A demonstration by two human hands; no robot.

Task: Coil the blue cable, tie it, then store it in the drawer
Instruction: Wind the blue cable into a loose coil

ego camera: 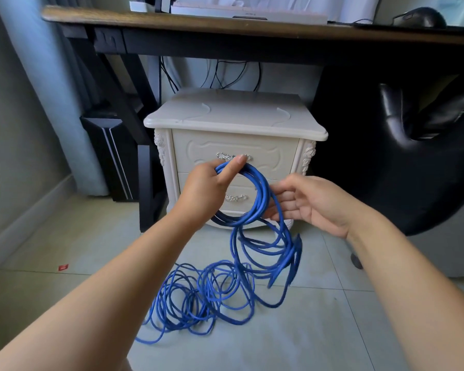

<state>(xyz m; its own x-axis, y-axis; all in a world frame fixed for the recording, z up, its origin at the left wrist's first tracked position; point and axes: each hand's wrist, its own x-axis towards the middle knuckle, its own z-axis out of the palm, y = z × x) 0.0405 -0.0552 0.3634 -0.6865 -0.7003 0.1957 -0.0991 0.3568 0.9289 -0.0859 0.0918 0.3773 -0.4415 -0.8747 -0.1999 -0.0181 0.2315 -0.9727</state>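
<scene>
The left hand (212,183) is closed around the top of a small coil of the blue cable (260,183), with the thumb pressed over the loops. The right hand (311,204) is at the right side of this coil. Its fingers (287,207) are nearly straight and one strand passes across them, but I cannot tell if the thumb pinches it. From the coil the cable hangs down to the tiled floor (319,330), where the rest lies in a loose tangled pile. Behind the hands stands a cream nightstand (233,113). Its upper drawer (273,153) and lower drawer (239,203) are both closed.
</scene>
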